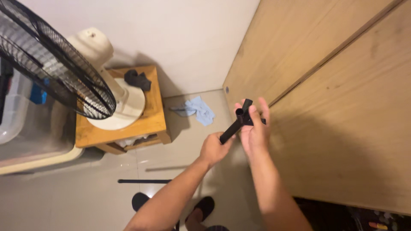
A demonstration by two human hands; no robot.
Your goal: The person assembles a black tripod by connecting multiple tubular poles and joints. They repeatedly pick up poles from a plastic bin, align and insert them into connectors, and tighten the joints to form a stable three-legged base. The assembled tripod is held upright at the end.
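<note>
Black tube assembly (233,127), a short rod ending in a multi-socket connector (244,110), was held between both hands in front of the wooden cabinet panel (342,107). Left hand (214,149) was closed in a fist around the lower end of the rod. Right hand (254,128) gripped the connector end, with the thumb laid across the joint and the fingers extended behind it. Beyond the left hand, a crumpled blue cloth (198,109) lay on the tiled floor (85,201). Farther to the left of that hand, a cream fan (64,72) with a black grille stood on a low wooden stool (150,122). Below the left forearm, a second black rod (143,181) lay flat on the floor, well apart from both hands.
</note>
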